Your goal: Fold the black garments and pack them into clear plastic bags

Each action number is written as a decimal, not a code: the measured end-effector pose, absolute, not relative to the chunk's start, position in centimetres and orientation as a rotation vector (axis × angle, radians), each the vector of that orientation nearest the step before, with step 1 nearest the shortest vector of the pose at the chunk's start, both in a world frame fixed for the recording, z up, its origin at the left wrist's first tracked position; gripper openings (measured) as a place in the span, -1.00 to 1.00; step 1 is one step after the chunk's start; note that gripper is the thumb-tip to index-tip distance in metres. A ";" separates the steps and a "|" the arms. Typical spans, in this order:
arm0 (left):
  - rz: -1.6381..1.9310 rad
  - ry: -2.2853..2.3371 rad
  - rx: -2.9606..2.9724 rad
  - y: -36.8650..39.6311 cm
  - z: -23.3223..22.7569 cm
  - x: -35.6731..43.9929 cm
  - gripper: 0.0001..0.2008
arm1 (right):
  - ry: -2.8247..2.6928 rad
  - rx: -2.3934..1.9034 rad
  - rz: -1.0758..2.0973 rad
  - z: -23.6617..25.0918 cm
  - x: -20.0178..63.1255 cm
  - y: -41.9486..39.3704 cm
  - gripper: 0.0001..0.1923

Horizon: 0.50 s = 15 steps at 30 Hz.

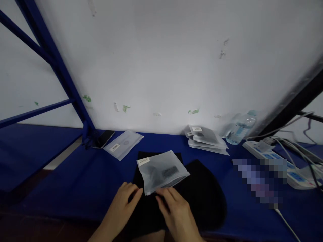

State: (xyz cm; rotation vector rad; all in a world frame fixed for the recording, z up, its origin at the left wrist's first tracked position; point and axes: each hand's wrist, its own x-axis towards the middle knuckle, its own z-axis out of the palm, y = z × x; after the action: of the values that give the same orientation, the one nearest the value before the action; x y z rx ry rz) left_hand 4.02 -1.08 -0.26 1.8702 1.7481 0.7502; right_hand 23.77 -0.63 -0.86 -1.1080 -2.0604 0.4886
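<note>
A frosted zip bag [164,164] with a white barcode label and something dark inside lies in front of me, partly over a folded black cloth [142,215]. My right hand [176,210] is at the bag's near edge, fingertips and thumb closed on its zip side. Just left of the bag's near corner is my left hand [126,200], its fingers bent and the thumb apart, with nothing visible in it. A rounded black piece of fabric [207,198] spreads to the right of the bag.
Along the white wall lie another labelled zip bag [124,144], a phone [104,138], a stack of filled zip bags [208,139] and a plastic bottle [241,127]. At right are a power strip [297,178], cables and a blurred-out device [259,181]. A blue frame [65,80] rises at left.
</note>
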 end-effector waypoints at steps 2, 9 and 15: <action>0.746 1.696 1.805 -0.8 -0.6 4.3 -0.68 | -2.183 -1.054 0.335 -1.3 22.7 -0.6 -0.72; 0.844 1.644 1.603 0.3 -1.0 5.2 -0.69 | -2.334 -0.991 0.019 -3.1 21.4 0.4 -0.78; 0.903 1.676 1.493 0.0 0.4 5.3 -0.70 | -2.284 -0.965 -0.150 -2.3 22.4 1.2 -0.81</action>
State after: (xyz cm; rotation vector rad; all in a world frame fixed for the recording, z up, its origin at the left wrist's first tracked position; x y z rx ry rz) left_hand 5.32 -0.04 0.45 1.4928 1.6758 0.9026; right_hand 22.36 1.16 -2.27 -0.9652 -2.2840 -0.1498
